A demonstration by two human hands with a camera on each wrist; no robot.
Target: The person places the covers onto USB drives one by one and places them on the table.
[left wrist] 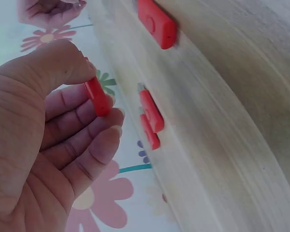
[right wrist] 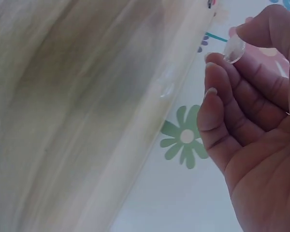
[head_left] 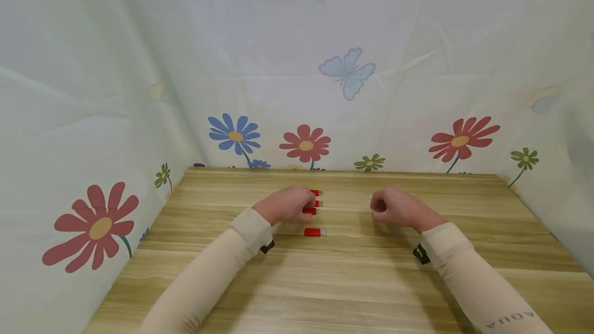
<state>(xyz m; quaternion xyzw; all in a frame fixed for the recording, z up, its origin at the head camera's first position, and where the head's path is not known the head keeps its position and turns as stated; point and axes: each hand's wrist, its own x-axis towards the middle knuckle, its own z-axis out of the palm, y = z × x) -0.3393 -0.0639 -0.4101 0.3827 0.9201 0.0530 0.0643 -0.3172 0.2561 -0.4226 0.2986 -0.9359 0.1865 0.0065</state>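
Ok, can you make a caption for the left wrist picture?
Left fingers pinch one red stick while three more lie on the wooden table.

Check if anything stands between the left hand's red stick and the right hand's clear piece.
Nothing visible stands between the red stick in the left hand and the clear piece in the right hand. The other red sticks lie lower, on the table by the left hand.

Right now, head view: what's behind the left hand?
Two red sticks on the wooden table, metal ends showing. Their other ends, and the table behind the left hand, are covered.
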